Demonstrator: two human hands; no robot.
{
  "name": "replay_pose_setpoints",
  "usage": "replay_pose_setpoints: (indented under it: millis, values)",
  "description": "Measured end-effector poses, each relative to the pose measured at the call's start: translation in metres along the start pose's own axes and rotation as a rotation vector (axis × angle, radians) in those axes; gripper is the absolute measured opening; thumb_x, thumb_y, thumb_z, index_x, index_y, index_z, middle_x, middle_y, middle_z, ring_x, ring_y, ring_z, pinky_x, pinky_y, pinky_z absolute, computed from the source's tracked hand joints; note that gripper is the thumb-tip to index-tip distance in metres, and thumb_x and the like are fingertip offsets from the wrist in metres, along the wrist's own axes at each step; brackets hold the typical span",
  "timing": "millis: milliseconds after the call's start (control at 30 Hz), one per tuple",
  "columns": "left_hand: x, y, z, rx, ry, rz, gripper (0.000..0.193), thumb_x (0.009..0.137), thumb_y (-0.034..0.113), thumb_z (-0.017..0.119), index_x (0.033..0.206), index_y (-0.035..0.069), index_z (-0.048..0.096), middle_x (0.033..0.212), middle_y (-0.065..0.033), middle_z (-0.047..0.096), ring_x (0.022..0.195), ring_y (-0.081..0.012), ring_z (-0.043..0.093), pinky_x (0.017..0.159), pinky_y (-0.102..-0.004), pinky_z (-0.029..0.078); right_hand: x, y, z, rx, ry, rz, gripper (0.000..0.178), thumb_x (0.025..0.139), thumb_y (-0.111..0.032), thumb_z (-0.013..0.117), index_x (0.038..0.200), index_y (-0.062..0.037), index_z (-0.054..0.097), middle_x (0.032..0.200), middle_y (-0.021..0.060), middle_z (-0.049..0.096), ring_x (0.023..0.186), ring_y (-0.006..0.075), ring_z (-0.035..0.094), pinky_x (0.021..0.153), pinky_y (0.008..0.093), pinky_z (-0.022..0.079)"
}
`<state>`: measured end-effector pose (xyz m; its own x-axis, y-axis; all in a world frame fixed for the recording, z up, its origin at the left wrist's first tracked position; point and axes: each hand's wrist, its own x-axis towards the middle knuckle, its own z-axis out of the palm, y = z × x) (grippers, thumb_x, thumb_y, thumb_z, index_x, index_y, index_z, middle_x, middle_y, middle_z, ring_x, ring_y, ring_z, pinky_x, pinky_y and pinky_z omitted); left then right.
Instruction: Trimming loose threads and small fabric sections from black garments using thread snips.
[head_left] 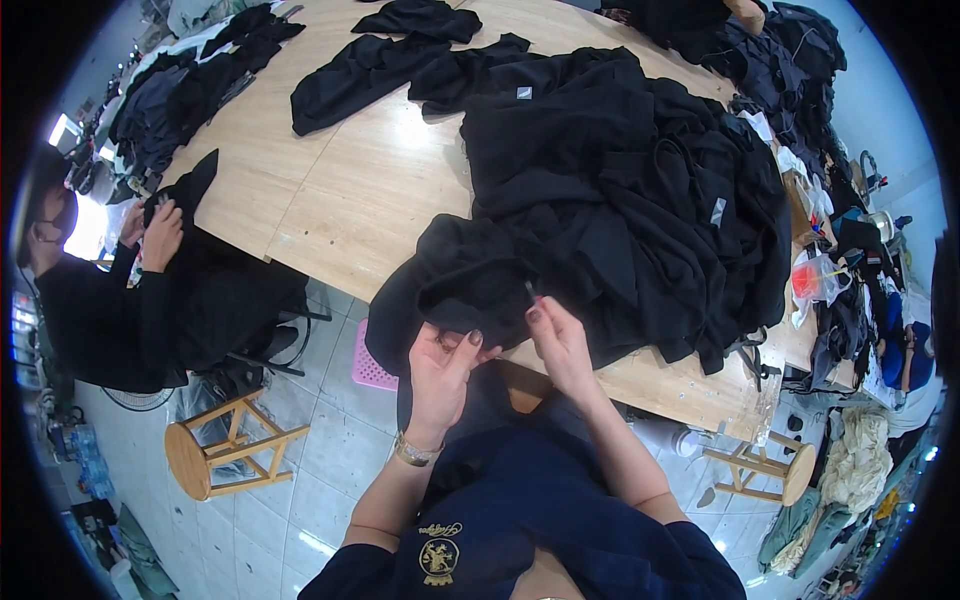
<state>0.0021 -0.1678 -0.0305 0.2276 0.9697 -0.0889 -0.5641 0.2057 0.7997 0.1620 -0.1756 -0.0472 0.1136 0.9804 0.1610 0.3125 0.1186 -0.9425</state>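
At the table's near edge, my left hand (440,372) pinches the edge of a black garment (470,270) between thumb and fingers. A watch with a metal band circles that wrist. My right hand (562,345) is closed on a small thin tool (531,291) with a shiny, pointed end, too small to name; its tip is against the black cloth just right of the opening in the garment. The garment's near side hangs over the edge toward my lap. More black garments (590,130) are heaped behind and to the right, two bearing small light labels.
The wooden table (330,215) carries flat black pieces (365,80) farther back. A co-worker (110,310) at the left handles black cloth; another person is at the far right edge. Wooden stools (195,460) stand left and right on the tiled floor. A pink perforated stool top (370,365) shows below the table.
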Motion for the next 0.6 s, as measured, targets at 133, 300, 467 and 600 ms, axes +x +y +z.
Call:
replay_pose_setpoints:
  millis: [133,300,467,600]
  values:
    - [-0.013,-0.005,-0.006,0.096,-0.021,-0.14,0.02,0.087,0.002,0.056,0.106,0.001,0.05,0.088,-0.0041,0.057,0.082,-0.0143,0.061,0.075,-0.0337,0.056,0.005,0.013,-0.005,0.393,0.105,0.272,0.028,0.093,-0.03,0.053,0.081,-0.0069,0.044,0.06,-0.0061,0.038,0.05,0.0007,0.035,0.045,0.019,0.029]
    - [-0.03,0.003,-0.02,1.001,-0.613,-0.114,0.023,0.084,0.007,0.062,0.105,-0.003,0.061,0.093,-0.0115,0.067,0.09,-0.0168,0.064,0.076,-0.0256,0.051,0.012,0.022,0.001,0.334,0.155,0.283,0.034,0.085,-0.03,0.065,0.081,-0.0068,0.041,0.061,-0.0022,0.043,0.051,0.0041,0.04,0.048,0.0201,0.035]
    - [-0.024,0.009,-0.055,0.788,-0.225,-0.363,0.019,0.085,0.012,0.06,0.099,0.0,0.063,0.091,-0.0125,0.068,0.084,-0.0192,0.066,0.076,-0.0294,0.051,0.008,0.006,0.012,-0.116,0.023,0.246,0.045,0.076,-0.033,0.074,0.085,-0.0039,0.04,0.064,0.001,0.049,0.058,0.0075,0.05,0.053,0.0249,0.042]
    - [-0.001,-0.016,-0.123,1.006,0.473,0.168,0.027,0.086,0.016,0.061,0.108,0.0,0.057,0.103,-0.0108,0.063,0.094,-0.0162,0.06,0.076,-0.0262,0.048,0.001,0.028,0.022,-0.198,0.014,0.18,0.034,0.075,-0.018,0.07,0.085,-0.0033,0.042,0.067,0.0032,0.049,0.062,0.0102,0.049,0.058,0.0266,0.042]
